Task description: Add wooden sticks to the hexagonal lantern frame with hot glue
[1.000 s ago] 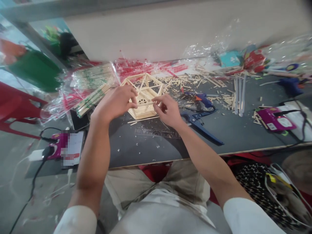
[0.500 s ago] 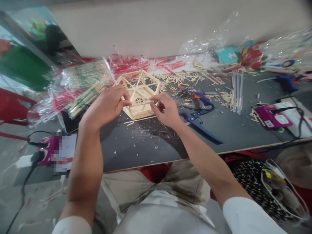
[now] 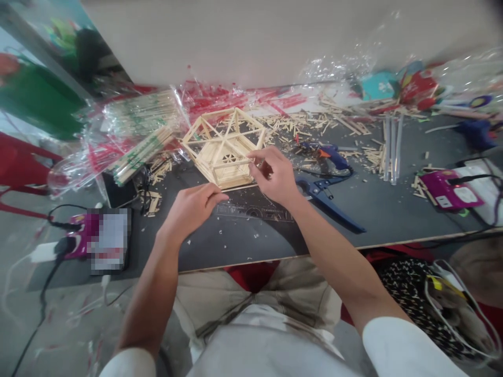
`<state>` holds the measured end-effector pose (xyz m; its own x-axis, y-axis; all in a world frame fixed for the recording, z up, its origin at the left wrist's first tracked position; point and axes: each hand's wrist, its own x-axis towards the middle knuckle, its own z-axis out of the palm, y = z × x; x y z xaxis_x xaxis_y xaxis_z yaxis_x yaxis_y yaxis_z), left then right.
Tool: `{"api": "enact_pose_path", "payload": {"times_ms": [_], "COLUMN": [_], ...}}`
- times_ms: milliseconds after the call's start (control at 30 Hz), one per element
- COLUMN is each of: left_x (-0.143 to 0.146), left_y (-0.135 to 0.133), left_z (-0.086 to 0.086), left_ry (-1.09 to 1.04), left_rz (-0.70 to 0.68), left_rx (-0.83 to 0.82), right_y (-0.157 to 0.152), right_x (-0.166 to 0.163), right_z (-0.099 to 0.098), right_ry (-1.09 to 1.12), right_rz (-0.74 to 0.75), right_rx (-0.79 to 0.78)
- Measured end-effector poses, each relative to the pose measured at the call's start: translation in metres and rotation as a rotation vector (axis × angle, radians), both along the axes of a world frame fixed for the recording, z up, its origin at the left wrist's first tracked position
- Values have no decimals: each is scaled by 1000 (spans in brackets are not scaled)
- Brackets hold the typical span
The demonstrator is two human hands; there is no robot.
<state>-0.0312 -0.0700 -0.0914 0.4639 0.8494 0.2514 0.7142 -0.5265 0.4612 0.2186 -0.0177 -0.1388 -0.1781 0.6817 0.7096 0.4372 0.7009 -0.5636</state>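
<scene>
While the hexagonal stick frame (image 3: 220, 137) lies flat on the table (image 3: 385, 209), well back from the near edge, a thin stick (image 3: 232, 163) runs left to right along its near side. The right hand (image 3: 275, 178) pinches that stick's right end. The left hand (image 3: 192, 207) has let go since half a second ago and drawn back beside the ruler (image 3: 255, 212), fingers curled; whether it holds anything, I cannot tell.

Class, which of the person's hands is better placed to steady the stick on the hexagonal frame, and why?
Right. The right hand pinches the thin stick at the near side of the hexagonal frame; the left hand lies nearer the person, off the frame, beside the black ruler.
</scene>
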Motion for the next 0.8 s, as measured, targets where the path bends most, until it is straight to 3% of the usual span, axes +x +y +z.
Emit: {"api": "enact_pose_path", "payload": {"times_ms": [167,467,600,800], "left_x": [-5,19,37,52], "left_y": [6,23,49,70], "left_z": [-7,35,44,33], "left_ry": [-132,-36,1,29], "left_rz": [-25,18,-61,-112], "left_rx": [161,298,288,137], "right_y": [-1,-1,-3,-4], "right_x": [-1,-1,-3,-3], "right_z": [1,-1,0,2], "right_ry": [1,12,16,9], "right_rz": [-11,-15,-28,-44], "right_rx": [8,-16,-43,-57]}}
